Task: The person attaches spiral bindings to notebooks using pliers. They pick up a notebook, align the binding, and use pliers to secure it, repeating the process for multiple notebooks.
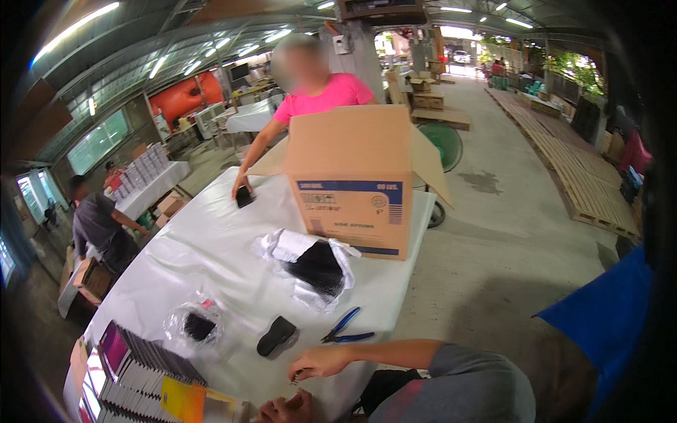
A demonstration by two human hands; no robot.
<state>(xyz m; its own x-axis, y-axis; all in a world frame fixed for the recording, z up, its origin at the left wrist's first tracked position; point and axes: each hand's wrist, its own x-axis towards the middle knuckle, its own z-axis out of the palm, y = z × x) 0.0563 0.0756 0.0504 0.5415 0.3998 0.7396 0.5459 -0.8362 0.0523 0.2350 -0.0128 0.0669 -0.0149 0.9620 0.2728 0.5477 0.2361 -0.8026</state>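
Note:
My right hand [319,363] reaches in from the lower right, its fingers closed in a pinch. A tiny thing shows under its fingertips, too small to make out. My left hand [288,408] is just below at the bottom edge, fingers curled together; what they hold, if anything, is hidden. Beyond my right hand lie blue-handled pliers [345,330], jaws toward the left, and a black rounded block-like object [276,335]. To the left of my hands stands a row of spiral-bound notebooks [148,370], with purple and yellow covers showing.
Across the white-covered table [204,247] stands an open cardboard box [352,176]. Nearer lie torn white wrapping with black mesh-like material [317,271] and a clear plastic bag [190,321] with something black inside. A person in pink [324,95] touches a small dark object [244,197].

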